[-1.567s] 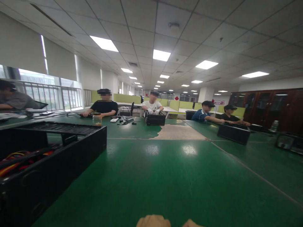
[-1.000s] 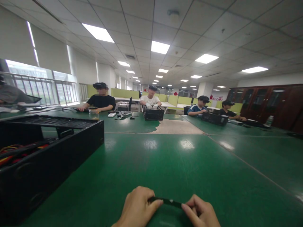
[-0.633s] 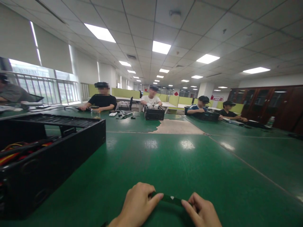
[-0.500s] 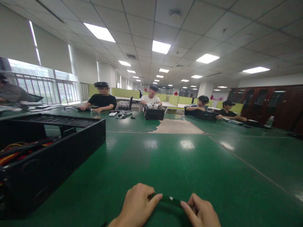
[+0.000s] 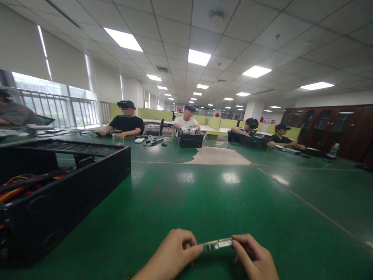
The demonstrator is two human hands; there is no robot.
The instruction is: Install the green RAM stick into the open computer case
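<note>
Pinching thin green strip [image 5: 218, 244] edge-up, white label showing, both hands

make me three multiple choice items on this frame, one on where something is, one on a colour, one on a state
1. Where is the open black metal computer case relative to the person's hands?
A. to their left on the table
B. to their right on the table
C. on the floor

2. What colour is the table's mat surface?
A. grey
B. green
C. red

3. How is the thin narrow circuit-board strip held?
A. lying loose on the table
B. in the left hand alone
C. pinched at its ends between both hands

Answers:
1. A, the case fills the left side of the view while the hands sit at bottom centre.
2. B, the mat is green, with a worn bare patch farther off.
3. C, the left hand grips one end and the right hand the other.
</note>
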